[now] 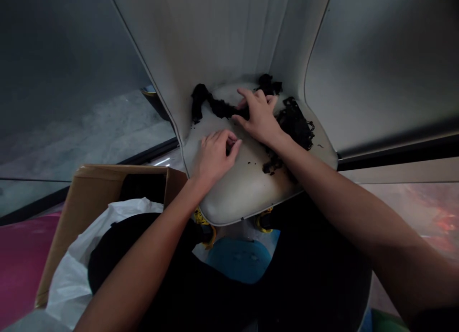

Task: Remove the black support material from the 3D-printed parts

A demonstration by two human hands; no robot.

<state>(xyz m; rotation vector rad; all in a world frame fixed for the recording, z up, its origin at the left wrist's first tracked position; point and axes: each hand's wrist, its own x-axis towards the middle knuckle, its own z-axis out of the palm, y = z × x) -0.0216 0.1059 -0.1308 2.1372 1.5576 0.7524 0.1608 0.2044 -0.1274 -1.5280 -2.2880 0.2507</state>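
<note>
A pale grey chair seat (247, 188) lies in front of me with its tall backrest (222, 40) behind. Black curly fibre clumps (297, 124) are scattered across the back of the seat, with a strand (211, 102) at the left. My right hand (260, 114) lies on the black clumps with fingers spread flat. My left hand (215, 152) rests on the bare seat, fingers curled and pinched together; what they hold, if anything, is too small to see. Small black crumbs (267, 168) dot the seat.
A cardboard box (77, 198) at lower left holds a white plastic bag (86, 255) with dark stuff inside. A blue round object (238, 260) and yellow parts (201, 219) show under the seat. A pink surface (17, 260) lies at far left.
</note>
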